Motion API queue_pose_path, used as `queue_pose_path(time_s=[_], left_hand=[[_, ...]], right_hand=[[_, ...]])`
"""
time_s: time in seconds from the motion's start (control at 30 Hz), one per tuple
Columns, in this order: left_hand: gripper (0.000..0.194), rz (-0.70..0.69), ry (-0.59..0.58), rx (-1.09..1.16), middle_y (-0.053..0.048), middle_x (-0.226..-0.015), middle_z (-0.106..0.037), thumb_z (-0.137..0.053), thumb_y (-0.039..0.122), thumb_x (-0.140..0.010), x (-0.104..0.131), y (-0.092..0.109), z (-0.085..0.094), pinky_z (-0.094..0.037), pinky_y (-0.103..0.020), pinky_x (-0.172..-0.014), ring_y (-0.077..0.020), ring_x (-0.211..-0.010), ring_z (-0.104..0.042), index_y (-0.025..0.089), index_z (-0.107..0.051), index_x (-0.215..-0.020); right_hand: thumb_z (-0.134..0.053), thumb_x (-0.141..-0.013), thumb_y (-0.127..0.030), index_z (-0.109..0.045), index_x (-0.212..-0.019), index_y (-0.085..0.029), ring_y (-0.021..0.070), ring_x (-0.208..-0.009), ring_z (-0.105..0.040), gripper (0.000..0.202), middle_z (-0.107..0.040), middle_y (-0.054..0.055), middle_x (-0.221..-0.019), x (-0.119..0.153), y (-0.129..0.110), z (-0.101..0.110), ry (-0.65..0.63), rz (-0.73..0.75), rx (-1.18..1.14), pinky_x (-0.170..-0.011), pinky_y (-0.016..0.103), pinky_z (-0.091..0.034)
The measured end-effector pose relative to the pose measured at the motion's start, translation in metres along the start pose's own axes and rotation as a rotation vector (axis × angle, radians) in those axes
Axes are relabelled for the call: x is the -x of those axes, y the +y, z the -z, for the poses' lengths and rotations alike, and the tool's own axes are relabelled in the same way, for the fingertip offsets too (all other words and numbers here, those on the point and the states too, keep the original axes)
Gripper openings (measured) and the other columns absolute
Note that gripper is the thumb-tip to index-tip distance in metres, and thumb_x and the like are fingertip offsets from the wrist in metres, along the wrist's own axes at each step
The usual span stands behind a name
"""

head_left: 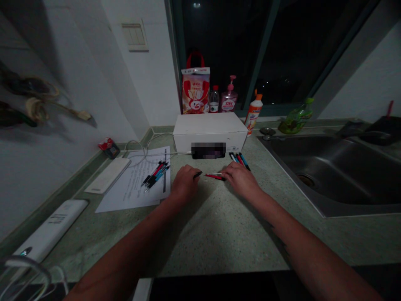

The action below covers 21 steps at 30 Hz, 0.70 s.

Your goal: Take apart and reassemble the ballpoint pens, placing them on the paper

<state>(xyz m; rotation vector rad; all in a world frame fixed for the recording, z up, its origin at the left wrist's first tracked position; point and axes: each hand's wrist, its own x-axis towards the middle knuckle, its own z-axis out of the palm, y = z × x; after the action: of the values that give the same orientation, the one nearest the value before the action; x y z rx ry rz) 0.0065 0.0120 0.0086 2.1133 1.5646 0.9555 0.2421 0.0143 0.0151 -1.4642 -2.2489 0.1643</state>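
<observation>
My left hand (184, 182) is closed around a short black pen part (197, 174), whose end sticks out past the fingertips. My right hand (240, 179) pinches a thin, pale pen refill (214, 174) that points toward the left hand. Just below it, a red pen barrel (215, 177) reaches under the right fingertips; whether it is held or lies on the counter I cannot tell. Behind the right hand lie several pens (243, 159), blue, red and white. To the left, several more pens (156, 174) rest on a printed paper sheet (131, 190).
A phone (208, 151) leans against a white box (209, 125) at the back. Bottles and a red bag (196, 90) stand behind the box. At right is a steel sink (326, 171). A white flat box (108, 175), a cable and a power strip (53, 225) lie at left.
</observation>
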Motion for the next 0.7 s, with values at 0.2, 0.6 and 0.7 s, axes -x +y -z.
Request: queue_pose_path(time_s=[0.2, 0.6, 0.7], left_hand=[[0.011, 0.062, -0.084, 0.002, -0.004, -0.098, -0.064, -0.064, 0.019, -0.090, 0.004, 0.005, -0.006, -0.048, -0.030, -0.081, -0.0171, -0.085, -0.061, 0.019, -0.073, -0.098], [0.009, -0.015, -0.138, -0.061, -0.004, -0.089, -0.064, -0.065, 0.021, -0.089, 0.004, 0.006, -0.005, -0.047, -0.030, -0.076, -0.0176, -0.082, -0.060, 0.018, -0.073, -0.093], [0.009, -0.026, -0.159, -0.125, -0.005, -0.089, -0.065, -0.064, 0.021, -0.089, 0.004, 0.003, -0.004, -0.046, -0.031, -0.077, -0.0189, -0.085, -0.060, 0.019, -0.073, -0.090]], right_hand=[[-0.062, -0.098, -0.024, -0.079, -0.102, -0.021, 0.0223, -0.096, -0.064, 0.018, -0.070, 0.007, -0.096, 0.002, -0.007, -0.003, -0.024, 0.041, -0.101, -0.088, 0.034, -0.049], [-0.061, -0.098, -0.022, -0.076, -0.098, -0.020, 0.0218, -0.095, -0.064, 0.015, -0.071, 0.007, -0.095, 0.003, -0.015, -0.001, -0.081, 0.066, -0.094, -0.086, 0.033, -0.047], [-0.065, -0.094, -0.022, -0.075, -0.095, -0.019, 0.0230, -0.097, -0.063, 0.010, -0.071, 0.008, -0.097, 0.003, -0.016, -0.002, -0.132, 0.072, -0.019, -0.085, 0.033, -0.046]])
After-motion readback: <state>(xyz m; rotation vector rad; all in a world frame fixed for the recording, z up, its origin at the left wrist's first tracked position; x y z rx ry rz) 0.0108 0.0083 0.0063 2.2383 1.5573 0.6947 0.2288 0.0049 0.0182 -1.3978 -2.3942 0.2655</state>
